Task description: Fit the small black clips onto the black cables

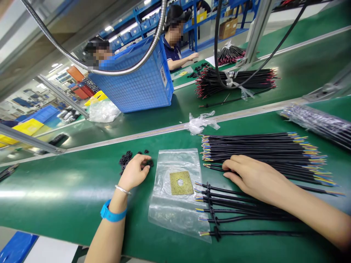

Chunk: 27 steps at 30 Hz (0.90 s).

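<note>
Green worktable [68, 197] runs across the lower frame, a blue crate [134, 84] standing beyond its metal rail [126, 137] at upper centre. Your left hand [136, 171], left of centre, is partly open, thumb and fingers curved at some small black pieces [125, 160]; whether it grips one, you cannot tell from here. More of them lie just beside its knuckles. Your right hand [248, 176], right of centre, curls loosely over black cables [255, 148], thumb below the fingers; how firmly it holds one is hidden. Most of those cables lie in a row just above that hand; cables with black pieces on them [230, 202] lie below it. Between your hands, a clear plastic bag [164, 212] lies flat, with a yellowish square plate [175, 186] in or on it. Clear wrapping [323, 118] covers another bundle at far right. The crate's contents are hidden.
</note>
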{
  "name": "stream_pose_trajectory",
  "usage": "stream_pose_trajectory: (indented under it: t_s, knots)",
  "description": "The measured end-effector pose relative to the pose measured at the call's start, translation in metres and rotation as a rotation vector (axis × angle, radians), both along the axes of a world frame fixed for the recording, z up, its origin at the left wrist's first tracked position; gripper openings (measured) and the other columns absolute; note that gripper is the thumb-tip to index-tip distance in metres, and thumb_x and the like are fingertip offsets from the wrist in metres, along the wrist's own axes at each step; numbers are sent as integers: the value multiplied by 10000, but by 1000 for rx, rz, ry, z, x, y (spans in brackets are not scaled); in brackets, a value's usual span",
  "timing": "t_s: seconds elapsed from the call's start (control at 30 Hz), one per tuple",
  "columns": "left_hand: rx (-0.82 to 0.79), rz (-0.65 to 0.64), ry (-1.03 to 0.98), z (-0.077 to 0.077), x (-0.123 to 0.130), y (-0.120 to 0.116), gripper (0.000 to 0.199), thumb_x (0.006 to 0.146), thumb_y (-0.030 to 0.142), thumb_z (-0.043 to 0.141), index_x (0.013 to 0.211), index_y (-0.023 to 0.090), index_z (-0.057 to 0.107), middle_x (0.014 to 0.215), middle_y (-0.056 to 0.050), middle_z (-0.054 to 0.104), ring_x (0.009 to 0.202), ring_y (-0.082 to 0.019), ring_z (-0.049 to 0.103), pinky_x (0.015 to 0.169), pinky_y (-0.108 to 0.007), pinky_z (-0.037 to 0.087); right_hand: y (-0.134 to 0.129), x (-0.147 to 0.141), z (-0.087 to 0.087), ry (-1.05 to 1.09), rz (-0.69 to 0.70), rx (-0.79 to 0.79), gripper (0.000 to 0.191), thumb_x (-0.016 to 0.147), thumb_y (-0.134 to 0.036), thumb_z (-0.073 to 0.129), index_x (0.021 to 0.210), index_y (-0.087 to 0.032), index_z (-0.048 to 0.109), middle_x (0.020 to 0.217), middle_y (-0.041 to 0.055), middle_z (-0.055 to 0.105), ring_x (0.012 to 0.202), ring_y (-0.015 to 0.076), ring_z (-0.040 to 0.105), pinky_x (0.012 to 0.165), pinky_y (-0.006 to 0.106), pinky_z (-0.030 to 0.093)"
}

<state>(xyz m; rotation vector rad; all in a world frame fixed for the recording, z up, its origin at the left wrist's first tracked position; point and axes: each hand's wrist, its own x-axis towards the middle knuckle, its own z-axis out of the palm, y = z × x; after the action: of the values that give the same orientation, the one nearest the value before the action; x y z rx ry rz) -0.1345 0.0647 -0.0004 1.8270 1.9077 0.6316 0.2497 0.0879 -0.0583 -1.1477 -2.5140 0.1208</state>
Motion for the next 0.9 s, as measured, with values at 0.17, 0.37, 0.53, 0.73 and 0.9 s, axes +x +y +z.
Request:
stream_pose_trajectory:
  t_s: [0.17,0.37,0.53,0.73,0.9]
  knots:
    - [-11,54,-45,0,-2,1,151,637,165,702,776,224,719,768,-41,692,778,-247,666,805,-392,531,0,1,-3,3,2,-6,145,921,-249,474,901,-200,609,861,52,618,828,219,608,746,349,490]
    - [-78,76,-380,9,6,-3,234,758,383,709,850,168,703,785,-58,713,703,-206,696,651,-325,577,-1,0,-4,15,10,31,142,916,-244,476,889,-201,609,852,48,616,809,209,607,729,336,477]
    - [-178,27,-696,11,26,-9,472,691,566,758,874,137,681,911,-101,740,715,-173,717,647,-276,596,0,-1,-3,12,2,49,151,918,-240,466,870,-201,604,835,45,614,804,209,611,714,326,475]
    - [-284,-29,-1053,7,47,-16,347,610,257,889,891,140,722,863,-62,733,738,-134,683,693,-224,556,0,-1,-1,1,7,54,128,905,-227,486,871,-199,606,826,42,612,789,207,609,708,322,478]
    - [-181,-9,-924,2,60,-20,296,607,145,865,882,142,758,783,-25,699,668,-93,602,649,-191,507,-3,-3,2,-13,-6,29,106,893,-206,502,830,-199,587,804,38,597,776,203,598,698,314,475]
